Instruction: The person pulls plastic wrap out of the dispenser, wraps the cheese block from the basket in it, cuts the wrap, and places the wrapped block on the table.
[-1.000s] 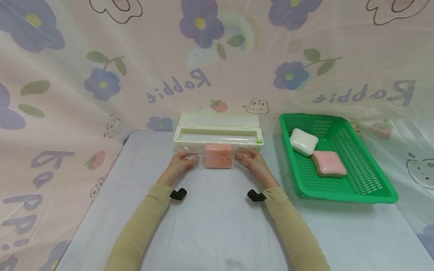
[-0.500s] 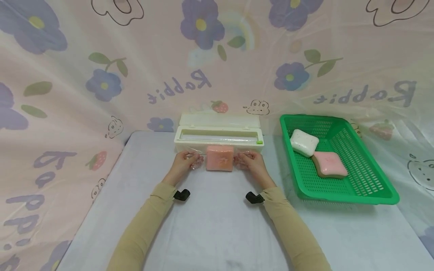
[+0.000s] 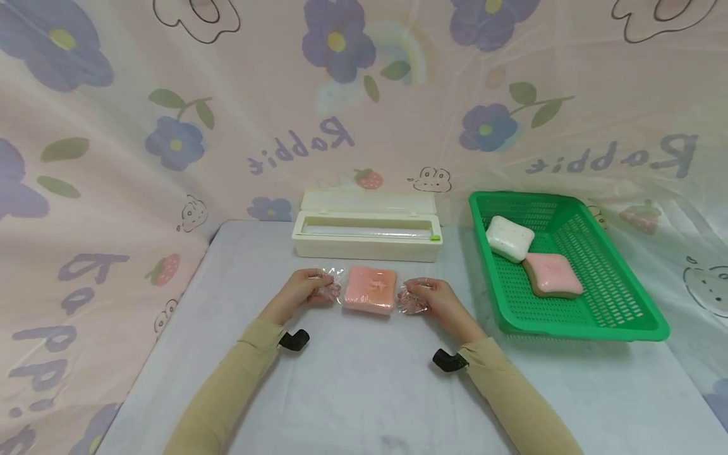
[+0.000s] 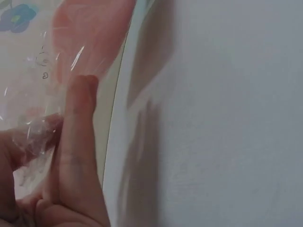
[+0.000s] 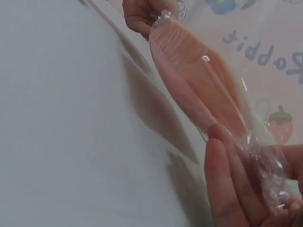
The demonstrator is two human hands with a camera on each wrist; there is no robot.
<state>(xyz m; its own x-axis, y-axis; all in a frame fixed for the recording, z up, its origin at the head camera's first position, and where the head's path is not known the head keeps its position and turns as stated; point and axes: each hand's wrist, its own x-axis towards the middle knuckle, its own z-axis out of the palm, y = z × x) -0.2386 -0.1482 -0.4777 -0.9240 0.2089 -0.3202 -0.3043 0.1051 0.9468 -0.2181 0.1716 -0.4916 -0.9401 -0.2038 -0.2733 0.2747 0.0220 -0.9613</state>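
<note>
A pink-orange, square, toast-shaped piece (image 3: 370, 289) is covered in clear cling film, which shines in the light. Bunched film sticks out at both of its sides. On the left, my left hand (image 3: 304, 292) pinches the gathered film (image 4: 35, 137) between thumb and fingers. My right hand (image 3: 435, 300) grips the film end (image 5: 272, 175) on the other side. In the right wrist view the piece (image 5: 199, 80) hangs between both hands, its shadow falling on the white table apart from it.
Behind the hands stands a white cling film box (image 3: 366, 248), lid up, a film roll inside and a green slider at its right end. To the right, a green basket (image 3: 574, 328) holds a white cushion-shaped piece (image 3: 510, 238) and a pink one (image 3: 553, 275). A printed curtain (image 3: 364, 145) hangs behind.
Both hands have gathered the film ends and drawn the wrapped piece toward me, away from the box. The piece now lies slightly tilted, and the box front shows fully.
</note>
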